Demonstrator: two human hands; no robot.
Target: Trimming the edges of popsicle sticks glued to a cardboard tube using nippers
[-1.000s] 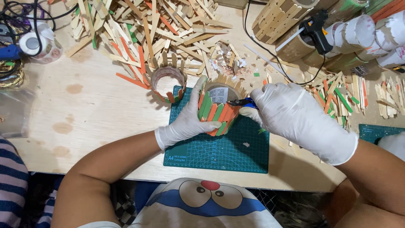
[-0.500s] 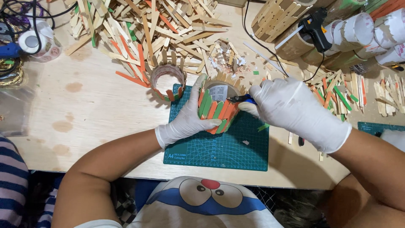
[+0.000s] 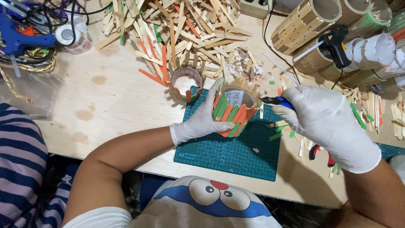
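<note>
My left hand (image 3: 202, 120), in a white glove, grips a cardboard tube clad in orange and green craft sticks (image 3: 234, 110) that rests tilted on the green cutting mat (image 3: 230, 154). My right hand (image 3: 325, 122), also gloved, holds blue-handled cutters (image 3: 273, 101) whose tip meets the tube's right rim. A second, smaller stick-clad ring (image 3: 186, 82) stands at the mat's top left corner, apart from both hands.
A big heap of plain and coloured craft sticks (image 3: 177, 33) fills the back of the wooden table. A blue glue gun (image 3: 19, 36) and tape roll lie far left; a black glue gun (image 3: 333, 44) and cardboard tubes far right. Red-handled pliers (image 3: 320, 154) lie by the mat.
My right hand has shifted slightly right and down, keeping the cutters at the tube's rim. My left hand and the tube have stayed put.
</note>
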